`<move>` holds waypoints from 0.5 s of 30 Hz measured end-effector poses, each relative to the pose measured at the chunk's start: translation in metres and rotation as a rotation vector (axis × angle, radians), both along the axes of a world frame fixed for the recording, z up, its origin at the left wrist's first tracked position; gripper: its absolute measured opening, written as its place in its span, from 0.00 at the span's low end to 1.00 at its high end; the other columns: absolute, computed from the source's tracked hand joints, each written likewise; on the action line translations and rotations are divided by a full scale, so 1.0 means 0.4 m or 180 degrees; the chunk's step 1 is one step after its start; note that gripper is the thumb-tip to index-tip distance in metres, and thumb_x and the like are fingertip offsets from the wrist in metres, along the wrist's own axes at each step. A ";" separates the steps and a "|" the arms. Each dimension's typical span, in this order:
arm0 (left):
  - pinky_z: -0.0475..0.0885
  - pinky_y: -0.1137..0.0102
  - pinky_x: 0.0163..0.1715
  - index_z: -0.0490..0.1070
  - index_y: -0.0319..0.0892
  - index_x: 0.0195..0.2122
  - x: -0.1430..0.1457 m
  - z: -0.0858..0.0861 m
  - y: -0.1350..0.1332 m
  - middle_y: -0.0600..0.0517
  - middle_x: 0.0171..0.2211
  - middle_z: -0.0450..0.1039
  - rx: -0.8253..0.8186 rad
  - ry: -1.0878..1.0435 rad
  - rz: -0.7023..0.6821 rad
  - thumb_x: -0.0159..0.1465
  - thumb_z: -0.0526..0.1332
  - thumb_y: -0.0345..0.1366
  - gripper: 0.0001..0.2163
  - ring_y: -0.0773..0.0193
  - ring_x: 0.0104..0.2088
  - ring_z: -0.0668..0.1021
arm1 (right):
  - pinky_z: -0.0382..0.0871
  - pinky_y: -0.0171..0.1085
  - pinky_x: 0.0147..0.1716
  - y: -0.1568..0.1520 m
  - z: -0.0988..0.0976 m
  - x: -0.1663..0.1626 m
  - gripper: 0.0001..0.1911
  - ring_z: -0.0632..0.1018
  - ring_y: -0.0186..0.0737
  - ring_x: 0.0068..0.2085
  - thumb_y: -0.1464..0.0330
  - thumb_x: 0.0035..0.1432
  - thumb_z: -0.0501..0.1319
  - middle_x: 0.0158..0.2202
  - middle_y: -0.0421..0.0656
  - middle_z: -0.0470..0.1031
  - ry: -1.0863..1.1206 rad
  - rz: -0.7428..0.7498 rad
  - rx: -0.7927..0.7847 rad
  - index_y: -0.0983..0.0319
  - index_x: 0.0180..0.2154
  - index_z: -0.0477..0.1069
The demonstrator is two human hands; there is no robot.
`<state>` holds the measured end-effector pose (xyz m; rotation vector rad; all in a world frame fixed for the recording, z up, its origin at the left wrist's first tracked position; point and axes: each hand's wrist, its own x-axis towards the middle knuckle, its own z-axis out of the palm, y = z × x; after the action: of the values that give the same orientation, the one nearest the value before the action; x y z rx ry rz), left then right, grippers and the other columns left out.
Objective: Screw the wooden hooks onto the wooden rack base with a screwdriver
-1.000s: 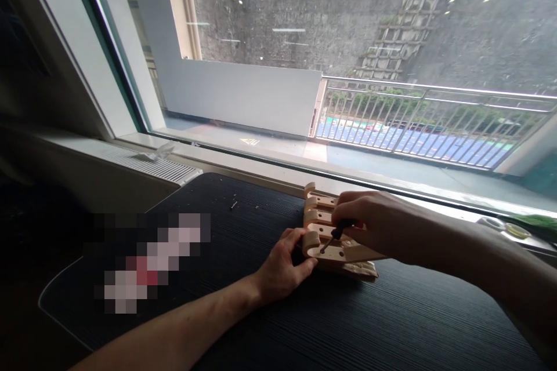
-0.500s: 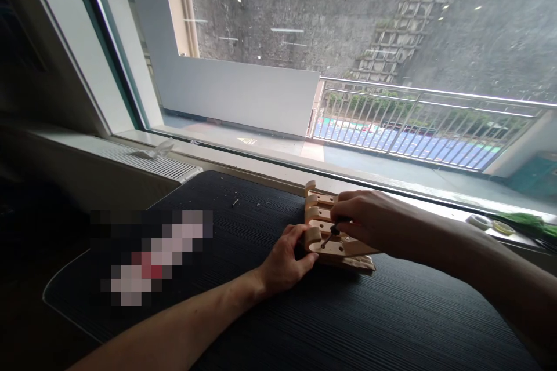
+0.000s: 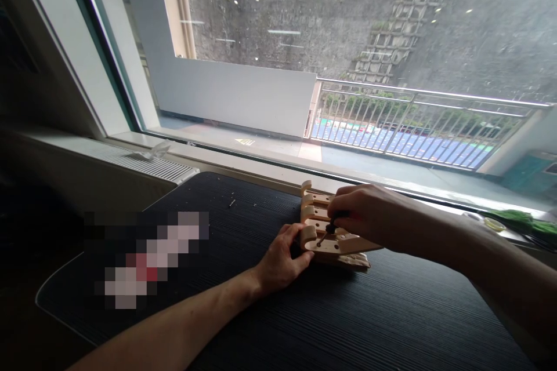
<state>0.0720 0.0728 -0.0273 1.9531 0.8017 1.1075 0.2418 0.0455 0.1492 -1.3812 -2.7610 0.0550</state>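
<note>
A pale wooden assembly (image 3: 327, 246) of several hooked slats lies on the dark ribbed table (image 3: 304, 313) near the window. My left hand (image 3: 281, 259) curls against its near left end and steadies it. Wrapped round a small screwdriver (image 3: 327, 232), my right hand (image 3: 369, 217) holds the black handle over the piece. The thin shaft points down and to the left, its tip at a hole in the front slat. A torn paper packet (image 3: 359, 261) peeks out from under the wood.
A loose screw (image 3: 232, 203) and small wood crumbs lie on the table farther back left. A white radiator grille (image 3: 148, 165) runs along the sill at left. A roll of tape (image 3: 494, 223) and green material sit on the sill at far right. A blurred patch covers something at the table's left.
The view has drifted slightly, so everything sits a little more to the left and higher. Both hands keep their grip on the wood and screwdriver; the tool stays at the same hole.
</note>
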 end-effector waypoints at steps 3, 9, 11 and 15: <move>0.67 0.67 0.49 0.67 0.43 0.46 0.000 0.003 -0.001 0.50 0.43 0.69 -0.0005 0.0010 -0.0001 0.55 0.61 0.27 0.17 0.61 0.43 0.72 | 0.55 0.32 0.25 0.007 -0.003 -0.002 0.10 0.67 0.29 0.26 0.73 0.58 0.54 0.27 0.40 0.72 0.0042 0.0138 0.0071 0.63 0.28 0.73; 0.67 0.66 0.48 0.67 0.43 0.46 -0.002 0.010 -0.003 0.49 0.42 0.69 -0.0064 0.0002 -0.0024 0.55 0.61 0.27 0.17 0.61 0.43 0.72 | 0.56 0.32 0.26 0.026 -0.014 0.001 0.11 0.68 0.30 0.26 0.71 0.60 0.54 0.26 0.40 0.72 0.0063 0.0146 0.0240 0.62 0.30 0.74; 0.68 0.67 0.48 0.68 0.43 0.46 -0.002 0.012 -0.003 0.49 0.42 0.69 -0.0086 0.0024 -0.0014 0.55 0.61 0.27 0.17 0.61 0.43 0.72 | 0.57 0.32 0.26 0.025 -0.012 0.001 0.10 0.69 0.31 0.27 0.70 0.59 0.54 0.28 0.40 0.73 0.0105 0.0052 0.0195 0.61 0.32 0.74; 0.67 0.67 0.49 0.68 0.43 0.46 -0.002 0.012 -0.004 0.49 0.43 0.69 -0.0041 0.0027 -0.0022 0.55 0.61 0.28 0.17 0.61 0.44 0.72 | 0.59 0.31 0.26 0.011 0.004 -0.001 0.10 0.70 0.31 0.27 0.71 0.58 0.54 0.30 0.39 0.75 0.0382 -0.0044 0.0061 0.59 0.35 0.74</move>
<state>0.0711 0.0714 -0.0226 1.9497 0.8043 1.0880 0.2415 0.0499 0.1507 -1.3456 -2.6475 0.1067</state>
